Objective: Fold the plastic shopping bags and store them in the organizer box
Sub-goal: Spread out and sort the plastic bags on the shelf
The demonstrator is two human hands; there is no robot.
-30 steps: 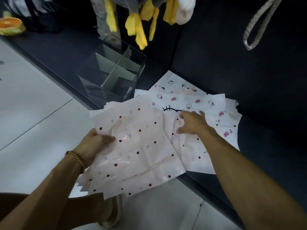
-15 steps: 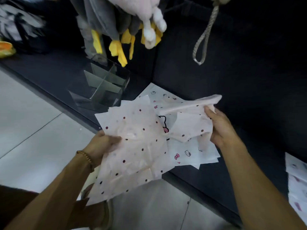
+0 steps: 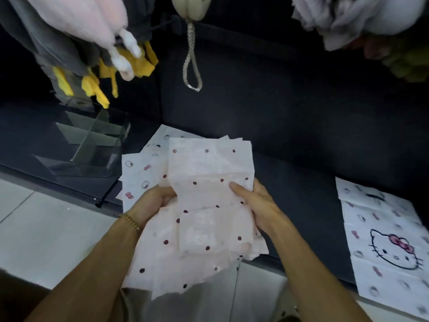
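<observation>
While both hands held the dotted bag up off the dark ledge, the left hand had its fingers curled round the bag's left edge and the right hand pinched the right edge, thumb on top. More dotted plastic hung crumpled below them. Cat-print bags lay on the ledge just behind, to the left. The clear box with dividers sat further left, well apart from the hands. Another cat-print bag lay flat on the far right. Plush toys hung above.
</observation>
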